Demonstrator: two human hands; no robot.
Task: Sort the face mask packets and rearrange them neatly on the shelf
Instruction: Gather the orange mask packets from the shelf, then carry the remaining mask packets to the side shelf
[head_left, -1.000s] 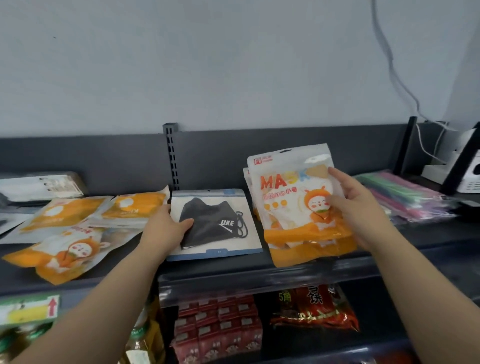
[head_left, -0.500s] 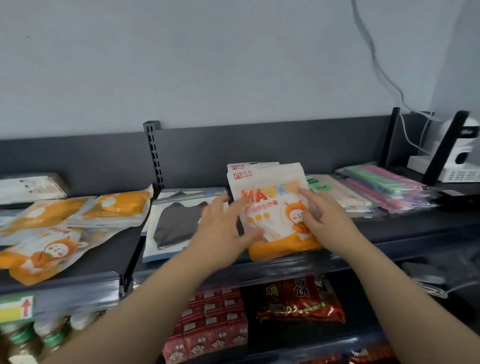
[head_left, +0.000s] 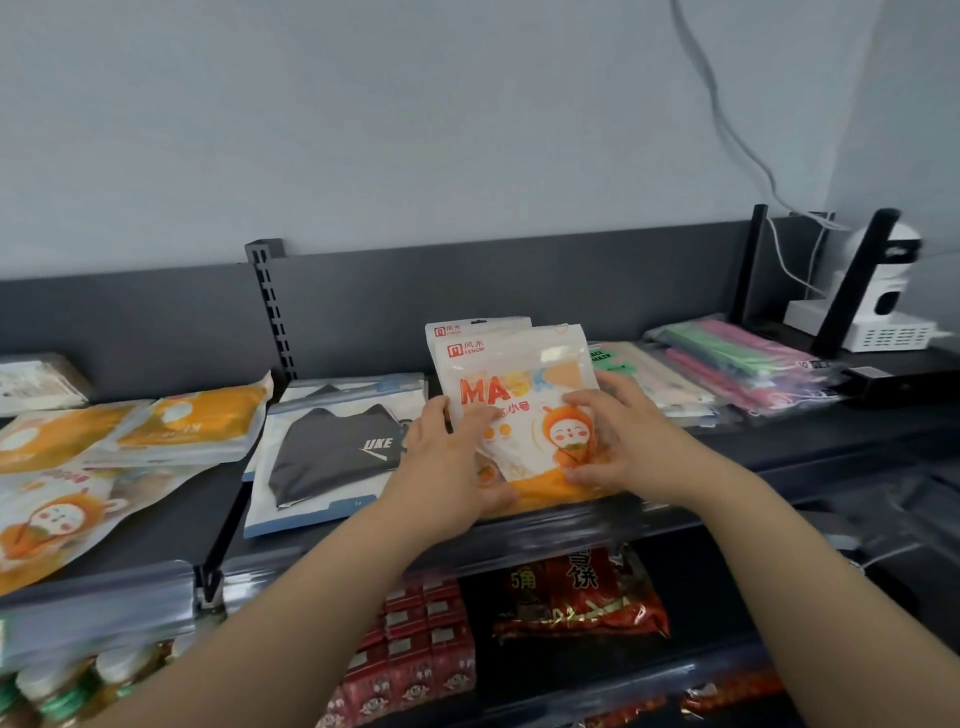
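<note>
An orange and white MASK packet (head_left: 519, 395) lies on top of another like it in the middle of the dark shelf (head_left: 218, 499). My left hand (head_left: 447, 462) holds its left edge, thumb on the front. My right hand (head_left: 618, 441) grips its right side, fingers curled over the cartoon figure. Left of them lies a black mask packet (head_left: 332, 447) with a blue-edged card. Three more orange packets (head_left: 197, 421) are scattered on the shelf's left part.
Pale packets (head_left: 670, 395) and a stack of pink and green packets (head_left: 748, 364) lie to the right. A white camera (head_left: 888, 291) stands at the far right with cables. Below hang red snack bags (head_left: 576, 597) and small red cartons (head_left: 415, 654). A shelf upright (head_left: 270, 306) divides the back panel.
My left hand left the black mask packet and came onto the orange MASK packet. Both hands lowered that packet onto the stack on the shelf. The view shifted right.
</note>
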